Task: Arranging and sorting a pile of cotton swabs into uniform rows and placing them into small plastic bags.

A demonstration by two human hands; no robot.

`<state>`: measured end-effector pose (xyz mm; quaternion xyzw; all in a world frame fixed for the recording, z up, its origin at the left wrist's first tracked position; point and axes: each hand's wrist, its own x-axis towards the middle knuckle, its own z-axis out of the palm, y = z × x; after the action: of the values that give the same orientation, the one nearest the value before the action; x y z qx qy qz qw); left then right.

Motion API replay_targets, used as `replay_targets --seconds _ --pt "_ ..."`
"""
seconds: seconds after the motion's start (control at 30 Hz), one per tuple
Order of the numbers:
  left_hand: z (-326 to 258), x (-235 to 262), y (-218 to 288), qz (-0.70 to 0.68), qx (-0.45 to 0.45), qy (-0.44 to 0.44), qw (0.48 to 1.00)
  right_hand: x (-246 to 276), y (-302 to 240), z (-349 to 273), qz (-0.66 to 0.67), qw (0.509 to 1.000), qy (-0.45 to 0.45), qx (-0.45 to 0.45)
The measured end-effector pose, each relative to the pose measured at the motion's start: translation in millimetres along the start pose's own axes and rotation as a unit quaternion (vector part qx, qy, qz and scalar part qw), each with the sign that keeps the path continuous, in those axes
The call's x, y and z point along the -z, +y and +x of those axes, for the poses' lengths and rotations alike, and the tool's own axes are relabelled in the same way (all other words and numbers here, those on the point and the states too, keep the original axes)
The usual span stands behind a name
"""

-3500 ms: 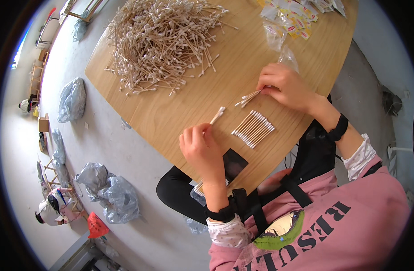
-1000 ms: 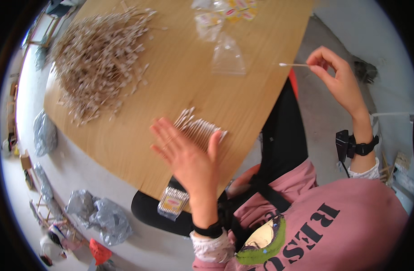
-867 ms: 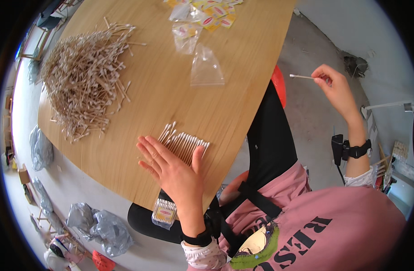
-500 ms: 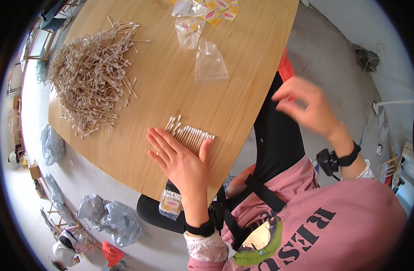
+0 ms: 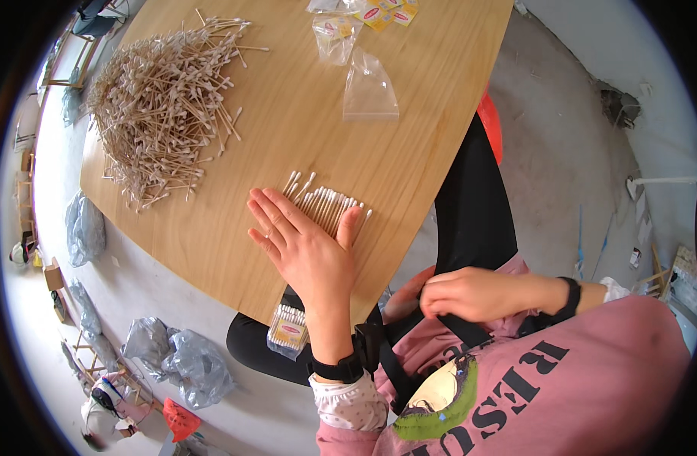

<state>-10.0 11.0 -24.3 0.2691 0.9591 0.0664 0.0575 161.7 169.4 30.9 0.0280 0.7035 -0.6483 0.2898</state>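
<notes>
My left hand [image 5: 310, 251] lies flat with outstretched fingers over a row of cotton swabs [image 5: 327, 207] near the table's front edge. Its thumb is spread to the right side of the row, and white tips show beyond the hand. Under the left wrist is a clear packet of cotton swabs [image 5: 288, 331] with a yellow label, at the table edge. Over my lap, off the table, is my right hand [image 5: 458, 295] with its fingers curled in; whatever they hold, if anything, is hidden. A large pile of loose cotton swabs [image 5: 166, 106] covers the far left.
Clear plastic bags [image 5: 370, 87] lie at the far side of the wooden table [image 5: 303, 137], beside yellow cards [image 5: 379, 14]. Grey plastic bags [image 5: 192, 365] and a red bag [image 5: 183, 419] rest on the floor at lower left. A red thing [image 5: 489, 125] shows past the table's right edge.
My right hand has dropped from beside the table, down and left to my lap, and its fingers have curled in. My left hand stays over the swab row; the view has shifted slightly.
</notes>
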Motion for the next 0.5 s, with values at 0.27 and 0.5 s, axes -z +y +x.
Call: replay_targets --seconds 0.27,0.5 --pt "-4.3 5.0 -3.6 -0.026 0.017 0.033 0.999 122.0 60.1 -150.4 -0.470 0.714 0.123 -0.503" --pt "-46.8 23.2 14.5 -0.242 -0.015 0.127 0.962 39.1 20.7 -40.9 -0.537 0.773 0.338 0.014"
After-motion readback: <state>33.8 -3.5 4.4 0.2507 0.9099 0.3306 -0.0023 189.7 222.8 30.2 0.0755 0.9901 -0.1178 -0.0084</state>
